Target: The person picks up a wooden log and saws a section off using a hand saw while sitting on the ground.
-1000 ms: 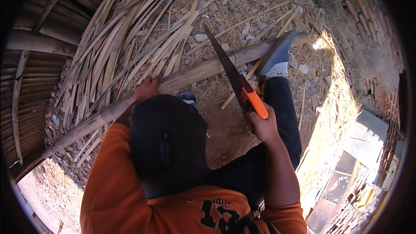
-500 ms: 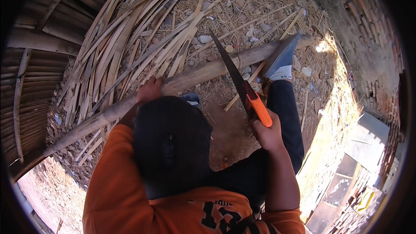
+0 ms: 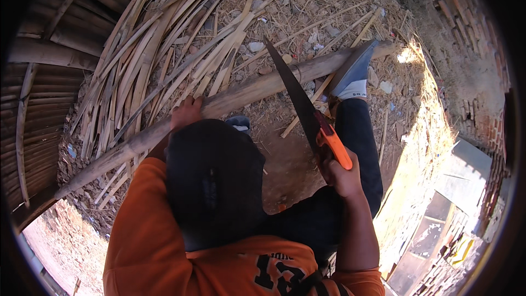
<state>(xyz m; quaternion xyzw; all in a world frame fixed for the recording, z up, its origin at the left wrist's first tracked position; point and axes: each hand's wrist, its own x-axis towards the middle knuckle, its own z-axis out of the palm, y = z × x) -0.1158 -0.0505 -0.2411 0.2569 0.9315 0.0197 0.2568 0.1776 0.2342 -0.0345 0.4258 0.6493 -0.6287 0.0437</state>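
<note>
My left hand [image 3: 186, 114] grips a long bamboo pole [image 3: 137, 140] that runs diagonally from the lower left to the upper right. My right hand [image 3: 341, 174] is closed around the orange handle of a hand saw [image 3: 298, 98]. Its dark blade lies across the pole, with the tip beyond the pole's far side. My right foot in a grey shoe [image 3: 353, 71] presses on the pole just right of the blade. The toe of my other shoe [image 3: 239, 123] shows below the pole, close to my left hand.
A large heap of split bamboo strips [image 3: 164, 49] lies left of and behind the pole. Straw and small debris cover the ground [image 3: 307, 16]. A woven bamboo panel [image 3: 38, 104] stands at the left, and a brick wall [image 3: 466, 38] rises at the right.
The saw's handle and my right hand have drawn back slightly toward me, with the blade still across the pole. My left hand and right foot stay in place.
</note>
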